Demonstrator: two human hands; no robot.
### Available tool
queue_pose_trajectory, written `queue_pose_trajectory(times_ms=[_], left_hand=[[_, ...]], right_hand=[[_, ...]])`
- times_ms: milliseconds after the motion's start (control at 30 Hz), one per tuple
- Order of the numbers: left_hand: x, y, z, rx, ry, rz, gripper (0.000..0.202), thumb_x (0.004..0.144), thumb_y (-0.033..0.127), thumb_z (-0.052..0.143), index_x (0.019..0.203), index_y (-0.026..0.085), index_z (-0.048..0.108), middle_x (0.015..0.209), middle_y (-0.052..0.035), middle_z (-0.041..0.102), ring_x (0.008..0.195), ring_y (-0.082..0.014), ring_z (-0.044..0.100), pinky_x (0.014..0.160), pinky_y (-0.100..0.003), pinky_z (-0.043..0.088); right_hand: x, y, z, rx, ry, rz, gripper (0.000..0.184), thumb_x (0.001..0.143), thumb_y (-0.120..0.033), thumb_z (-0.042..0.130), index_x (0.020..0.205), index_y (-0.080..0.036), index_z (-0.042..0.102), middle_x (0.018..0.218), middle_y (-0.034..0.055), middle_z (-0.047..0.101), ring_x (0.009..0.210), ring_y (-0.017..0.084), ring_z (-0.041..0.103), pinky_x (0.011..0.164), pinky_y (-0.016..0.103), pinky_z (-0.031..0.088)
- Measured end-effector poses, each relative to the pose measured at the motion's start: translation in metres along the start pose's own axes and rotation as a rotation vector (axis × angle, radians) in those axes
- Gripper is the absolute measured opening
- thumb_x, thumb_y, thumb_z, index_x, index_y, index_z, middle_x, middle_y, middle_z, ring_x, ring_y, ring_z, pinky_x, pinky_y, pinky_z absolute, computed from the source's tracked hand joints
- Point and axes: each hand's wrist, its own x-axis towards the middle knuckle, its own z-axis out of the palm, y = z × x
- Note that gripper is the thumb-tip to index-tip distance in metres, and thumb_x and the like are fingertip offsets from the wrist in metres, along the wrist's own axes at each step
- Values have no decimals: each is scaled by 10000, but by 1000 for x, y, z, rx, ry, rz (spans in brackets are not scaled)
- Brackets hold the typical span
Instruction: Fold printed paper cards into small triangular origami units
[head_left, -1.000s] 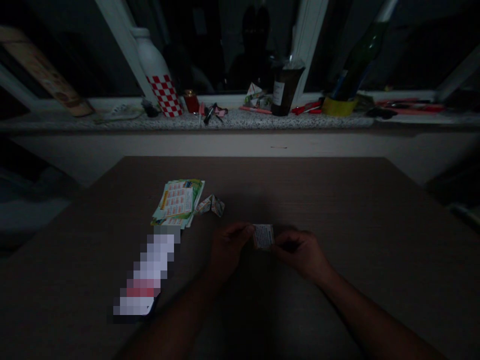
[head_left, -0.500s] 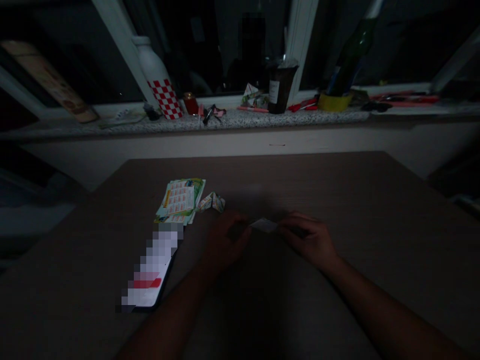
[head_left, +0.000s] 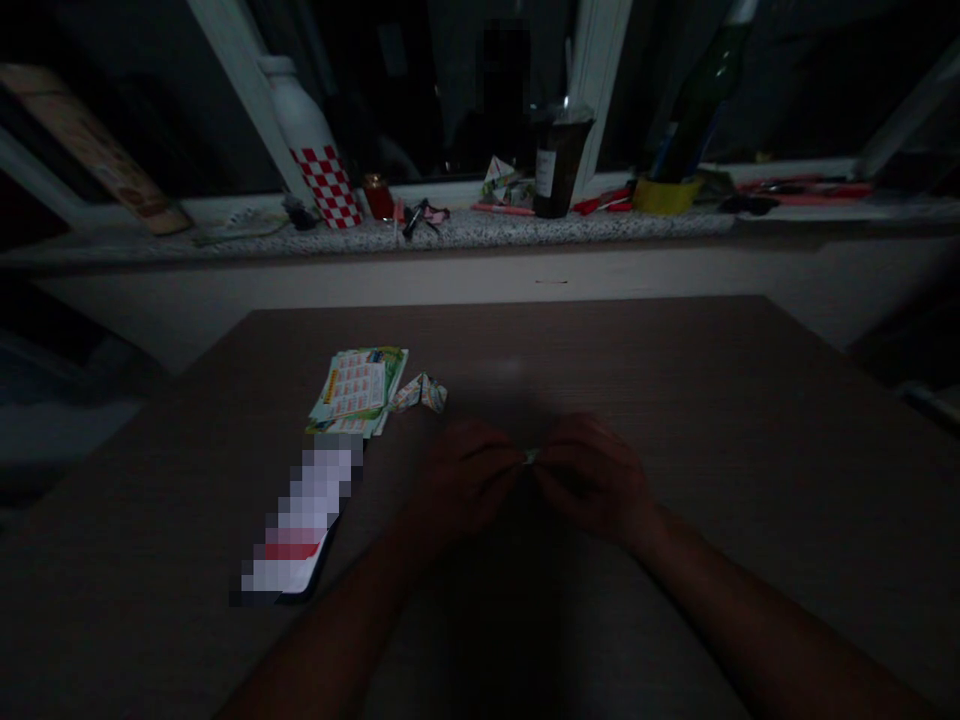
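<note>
A small piece of folded paper (head_left: 530,456) shows between my fingertips, most of it covered by them. My left hand (head_left: 472,475) pinches its left end, and my right hand (head_left: 592,475) pinches the right end. The two hands almost meet above the dark tabletop (head_left: 517,340). Left of them lies a folded paper piece (head_left: 421,392) with a coloured print. It touches or nearly touches a stack of printed paper sheets (head_left: 356,385). The dim light hides the details of the paper in my fingers.
A phone (head_left: 307,530) with a lit, blurred-out screen lies left of my left forearm. Behind the table, a granite windowsill (head_left: 465,232) carries a checkered white bottle (head_left: 322,170), a dark cup with a straw (head_left: 555,165), a green bottle (head_left: 697,100) in yellow tape (head_left: 666,195), and small items.
My hands have come closer together, and less of the paper shows between them. The whole view has shifted slightly, so the scene sits a little higher.
</note>
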Motion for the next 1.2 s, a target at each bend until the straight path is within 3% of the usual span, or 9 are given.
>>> queue_pose_trajectory(times_ms=[300, 533, 800, 1067, 1200], left_hand=[[3, 12, -1, -39, -60, 22, 52, 838, 177, 579, 883, 189, 603, 841, -29, 669, 819, -165, 598, 783, -328, 488], [6, 13, 0, 74, -197, 88, 55, 848, 178, 512, 831, 183, 563, 822, -62, 633, 801, -197, 558, 741, -346, 474], [9, 10, 9, 20, -216, 82, 61, 848, 183, 498, 862, 167, 554, 858, -72, 628, 827, -197, 566, 776, -336, 469], [4, 8, 1, -17, -237, -22, 85, 835, 168, 524, 915, 167, 552, 917, -67, 630, 883, -195, 571, 795, -318, 468], [4, -1, -15, -46, -162, -157, 63, 815, 150, 514, 848, 197, 540, 889, -41, 632, 863, -184, 592, 776, -321, 473]], right_hand=[[-1, 1, 3, -20, -29, -79, 104, 734, -131, 632, 793, -208, 596, 725, 15, 636, 741, 178, 605, 718, 342, 491], [-1, 1, 2, -60, -128, -64, 70, 752, -161, 605, 743, -230, 592, 702, 2, 636, 704, 169, 588, 714, 343, 480], [0, 3, -5, -71, -100, -69, 55, 740, -182, 631, 758, -228, 607, 721, 3, 657, 718, 184, 603, 704, 362, 488], [3, 6, -15, -76, -115, -24, 62, 725, -193, 670, 735, -231, 622, 718, 13, 672, 718, 186, 623, 700, 362, 481], [0, 21, -30, -123, -51, 55, 91, 712, -151, 646, 727, -229, 602, 682, 13, 637, 664, 184, 606, 654, 353, 469]])
